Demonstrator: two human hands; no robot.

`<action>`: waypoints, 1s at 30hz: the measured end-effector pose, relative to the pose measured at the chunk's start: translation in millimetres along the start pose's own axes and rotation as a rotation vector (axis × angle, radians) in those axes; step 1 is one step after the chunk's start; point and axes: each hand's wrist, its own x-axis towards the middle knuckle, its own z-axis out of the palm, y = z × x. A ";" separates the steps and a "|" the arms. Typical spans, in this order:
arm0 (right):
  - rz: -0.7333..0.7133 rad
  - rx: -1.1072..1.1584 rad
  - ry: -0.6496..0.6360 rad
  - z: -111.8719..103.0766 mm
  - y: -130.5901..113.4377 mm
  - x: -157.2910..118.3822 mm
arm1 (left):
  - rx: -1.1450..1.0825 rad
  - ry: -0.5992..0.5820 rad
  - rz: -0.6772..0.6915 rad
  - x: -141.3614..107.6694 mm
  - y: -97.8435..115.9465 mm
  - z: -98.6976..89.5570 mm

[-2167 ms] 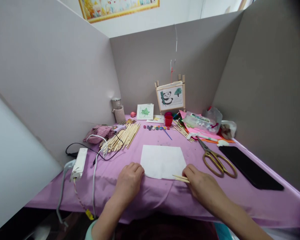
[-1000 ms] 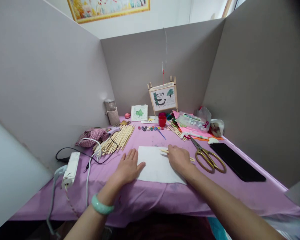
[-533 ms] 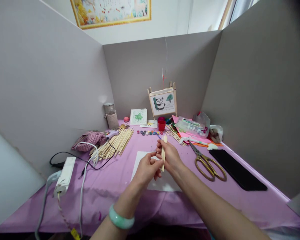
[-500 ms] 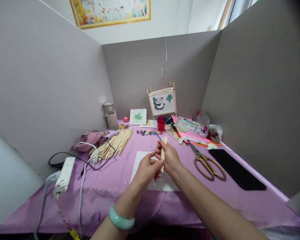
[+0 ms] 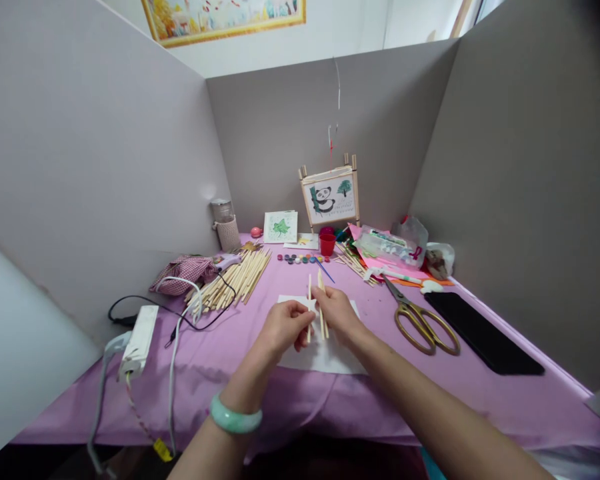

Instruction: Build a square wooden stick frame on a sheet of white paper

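Observation:
My left hand (image 5: 291, 323) pinches one thin pale wooden stick (image 5: 309, 288), held upright. Close beside it, my right hand (image 5: 336, 308) grips a small bunch of similar wooden sticks (image 5: 324, 325); how many is hard to make out. A narrow gap separates the single stick from the bunch. Both hands are above a white sheet of paper (image 5: 330, 361) on the purple tablecloth. A green bangle (image 5: 235, 415) circles my left wrist.
Left: a large pile of wooden sticks (image 5: 240, 280), cables and a power strip (image 5: 139, 341). Right: gold-handled scissors (image 5: 420, 327) and a black phone-like slab (image 5: 483, 332). Behind: paint pots (image 5: 303, 259), a red cup (image 5: 327, 245), a paintbrush (image 5: 325, 269) and a hanging panda lantern (image 5: 333, 200).
My left hand has drawn one stick leftward, apart from the bunch in my right hand. The camera view has shifted slightly.

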 end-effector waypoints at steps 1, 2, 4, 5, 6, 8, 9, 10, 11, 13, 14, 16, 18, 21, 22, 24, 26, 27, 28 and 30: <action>0.012 -0.031 0.008 -4.2 0.8 0.3 | 0.080 0.022 -0.019 -0.3 -0.1 -5.7; 0.027 -0.066 0.011 -9.3 2.0 0.3 | 0.184 0.047 -0.038 -0.9 -0.4 -11.6; 0.065 -0.134 -0.012 -20.5 5.2 -0.5 | 0.412 0.081 -0.071 -2.4 -1.6 -21.6; 0.089 -0.163 -0.029 -25.6 6.9 -1.4 | 0.521 0.082 -0.083 -3.2 -2.2 -25.0; 0.114 -0.187 -0.048 -30.0 8.4 -2.3 | 0.617 0.079 -0.088 -4.0 -2.8 -27.2; 0.155 -0.214 -0.082 -35.7 9.8 -4.2 | 0.777 0.080 -0.078 -5.2 -3.4 -27.8; 0.163 -0.221 -0.095 -37.2 9.7 -5.0 | 0.848 0.095 -0.062 -5.6 -3.4 -26.8; 0.162 -0.223 -0.104 -38.0 8.8 -5.5 | 0.913 0.115 -0.041 -6.0 -3.3 -25.4; 0.154 -0.217 -0.113 -38.5 7.4 -5.9 | 0.973 0.134 -0.020 -6.3 -2.9 -23.8; 0.136 -0.188 -0.112 -39.2 2.8 -6.4 | 1.079 0.159 0.006 -6.9 -2.1 -21.1; 0.132 -0.175 -0.110 -39.8 -0.2 -6.6 | 1.115 0.163 0.009 -7.3 -1.8 -20.3; 0.131 -0.160 -0.109 -41.9 -7.4 -7.1 | 1.149 0.162 0.000 -8.0 -1.9 -19.8; 0.123 -0.157 -0.114 -44.9 -15.4 -7.4 | 1.149 0.164 -0.001 -8.4 -3.3 -20.5; 0.081 -0.088 -0.099 -50.2 -25.7 -6.1 | 1.122 0.166 0.011 -8.4 -6.7 -22.5; 0.064 -0.067 -0.087 -52.0 -27.9 -5.1 | 1.109 0.166 0.015 -8.2 -7.9 -23.4; 0.006 -0.108 -0.060 -55.6 -29.6 -2.9 | 1.076 0.160 0.025 -8.0 -10.0 -25.7; -0.108 -0.307 -0.050 -58.5 -27.4 -1.4 | 1.028 0.165 0.044 -8.1 -11.8 -29.0; -0.178 -0.451 -0.056 -59.4 -25.0 -1.1 | 0.998 0.174 0.049 -8.5 -12.7 -31.0; -0.244 -0.601 -0.076 -59.8 -22.0 -1.1 | 0.964 0.183 0.050 -9.1 -13.8 -33.3; -0.330 -0.862 -0.156 -59.2 -14.8 -1.7 | 0.892 0.199 0.045 -11.3 -16.2 -38.2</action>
